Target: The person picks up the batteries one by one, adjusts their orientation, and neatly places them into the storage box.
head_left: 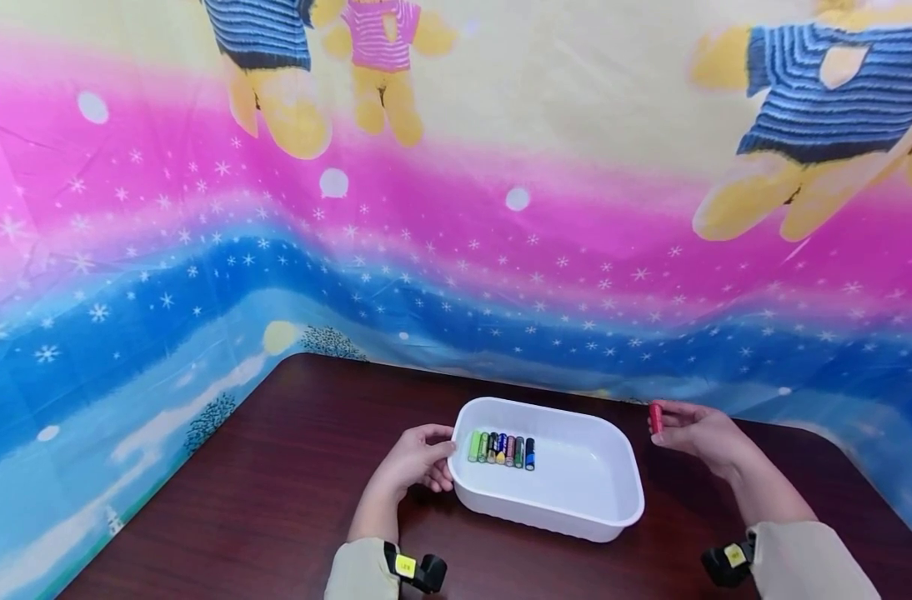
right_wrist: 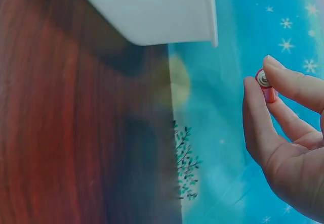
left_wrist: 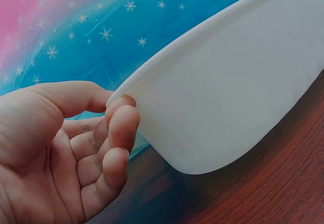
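Observation:
A white plastic tray (head_left: 576, 479) sits on the dark table in the head view. Several batteries (head_left: 502, 450) of different colours stand side by side in a row toward its left end. My left hand (head_left: 418, 457) pinches the tray's left rim between thumb and fingers; the left wrist view shows this hand (left_wrist: 76, 148) at the rim of the tray (left_wrist: 212, 97). To the right of the tray, my right hand (head_left: 696, 435) holds a red battery (head_left: 656, 418) above the table. In the right wrist view, thumb and fingers pinch that battery (right_wrist: 268, 90), one end facing the camera.
The dark red-brown wooden table (head_left: 223, 483) has a rounded far corner. A printed cloth backdrop (head_left: 456, 275) with snowflakes and bears hangs right behind the table's far edge. Black wrist cameras (head_left: 418, 571) are strapped over both sleeves.

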`<state>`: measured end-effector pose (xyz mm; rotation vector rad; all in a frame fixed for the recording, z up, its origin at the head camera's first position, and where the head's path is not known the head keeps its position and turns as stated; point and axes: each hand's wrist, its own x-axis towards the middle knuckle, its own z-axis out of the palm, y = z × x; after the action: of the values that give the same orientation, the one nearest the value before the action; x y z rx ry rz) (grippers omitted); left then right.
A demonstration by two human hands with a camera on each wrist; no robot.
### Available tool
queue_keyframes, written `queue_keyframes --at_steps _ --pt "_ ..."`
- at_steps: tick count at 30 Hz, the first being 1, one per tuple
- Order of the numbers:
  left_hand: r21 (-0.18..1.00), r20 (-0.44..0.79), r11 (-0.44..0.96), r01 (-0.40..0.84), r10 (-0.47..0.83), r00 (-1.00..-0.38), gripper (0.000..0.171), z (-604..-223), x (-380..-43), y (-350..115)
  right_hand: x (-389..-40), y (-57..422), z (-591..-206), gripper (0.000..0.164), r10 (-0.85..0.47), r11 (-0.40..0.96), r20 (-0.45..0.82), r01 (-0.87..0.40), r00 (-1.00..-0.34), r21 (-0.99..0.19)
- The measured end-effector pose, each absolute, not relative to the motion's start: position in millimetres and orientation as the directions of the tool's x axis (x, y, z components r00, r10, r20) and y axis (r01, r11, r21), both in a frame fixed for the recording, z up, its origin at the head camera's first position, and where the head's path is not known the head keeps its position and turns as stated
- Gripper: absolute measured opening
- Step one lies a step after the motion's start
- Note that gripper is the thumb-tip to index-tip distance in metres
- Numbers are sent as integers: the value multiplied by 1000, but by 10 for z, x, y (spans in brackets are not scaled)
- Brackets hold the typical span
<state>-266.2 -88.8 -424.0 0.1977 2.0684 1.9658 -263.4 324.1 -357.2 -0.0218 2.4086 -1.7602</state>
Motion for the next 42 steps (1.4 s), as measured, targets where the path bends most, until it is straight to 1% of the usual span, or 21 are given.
queue_keyframes --at_steps 4,7,12,16,22,26,34,40,42 --pt "993 -110 69 -94 285 -952 40 -4234 -2663 -891 -2681 3160 -3515 76 -110 370 -111 63 -988 -927" --pt "993 -110 71 -94 284 -952 40 -4222 -2659 -890 -2718 3089 -3474 77 -112 387 -106 55 -988 -920" --pt "993 -112 73 -95 281 -953 41 -4213 -2655 -889 -2795 2954 -3425 78 -120 400 -111 55 -987 -915" --pt "993 -113 69 -97 277 -954 41 -4222 -2666 -898 -2878 2821 -3386 76 -137 404 -111 47 -984 -913" --pt "992 -120 63 -107 280 -952 40 -4251 -2678 -901 -2991 2644 -3316 78 -107 392 -135 83 -985 -916" --pt "993 -117 57 -105 281 -953 40 -4257 -2679 -894 -3063 2574 -3292 76 -125 356 -137 85 -983 -931" --pt "992 -120 59 -108 285 -951 39 -4258 -2679 -894 -3209 2530 -3406 74 -224 217 -104 54 -969 -975" --pt "992 -122 58 -110 279 -953 38 -4254 -2677 -892 -3317 2523 -3535 74 -220 125 -98 71 -971 -990" --pt "992 -124 59 -112 277 -953 38 -4250 -2673 -890 -3335 2516 -3577 74 -228 116 -98 73 -969 -991"
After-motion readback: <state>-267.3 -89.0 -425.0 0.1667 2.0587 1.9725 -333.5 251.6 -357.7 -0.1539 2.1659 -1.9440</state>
